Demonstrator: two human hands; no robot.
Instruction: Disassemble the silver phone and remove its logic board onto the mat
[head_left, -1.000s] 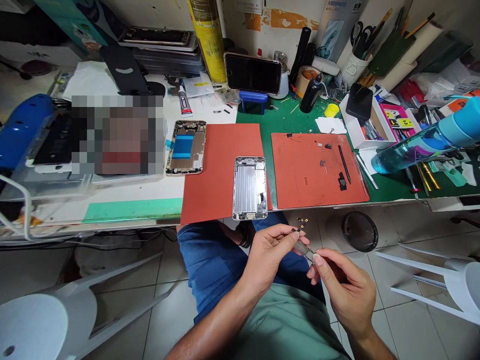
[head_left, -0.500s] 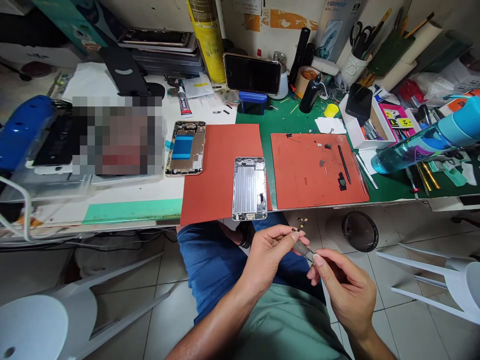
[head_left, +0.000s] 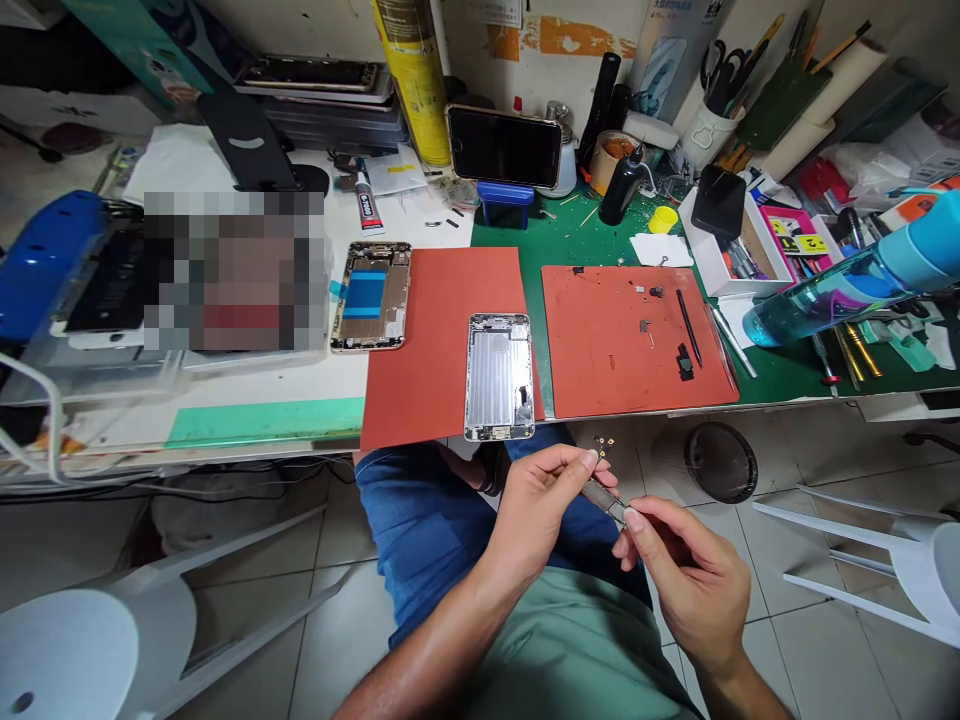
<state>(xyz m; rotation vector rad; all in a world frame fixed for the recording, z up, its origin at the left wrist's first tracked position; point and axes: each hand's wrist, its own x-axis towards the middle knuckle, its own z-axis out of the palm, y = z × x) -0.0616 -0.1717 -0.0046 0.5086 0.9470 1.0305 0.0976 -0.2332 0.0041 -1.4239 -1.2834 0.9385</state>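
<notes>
Between my two hands, above my lap, is a narrow phone logic board (head_left: 604,499) with metal shields and small gold contacts at its far end. My left hand (head_left: 546,500) pinches its upper end between thumb and fingers. The lower end is gripped by my right hand (head_left: 686,570), thumb on top. Fingertips hide both ends in part. Just beyond the hands, at the bench edge, lies a silver phone back housing (head_left: 499,385). A gold phone housing (head_left: 373,297) with a blue strip inside sits farther left.
On the right red mat (head_left: 600,360) lie a black spudger (head_left: 688,328) and several small parts. A phone on a blue stand (head_left: 505,205) faces me at the back. A blue water bottle (head_left: 847,275) leans at the right. White chairs (head_left: 67,655) flank me; a bin (head_left: 720,462) stands below.
Both hands keep their hold on the logic board. It has shifted only very slightly to the left; everything on the bench stays where it was.
</notes>
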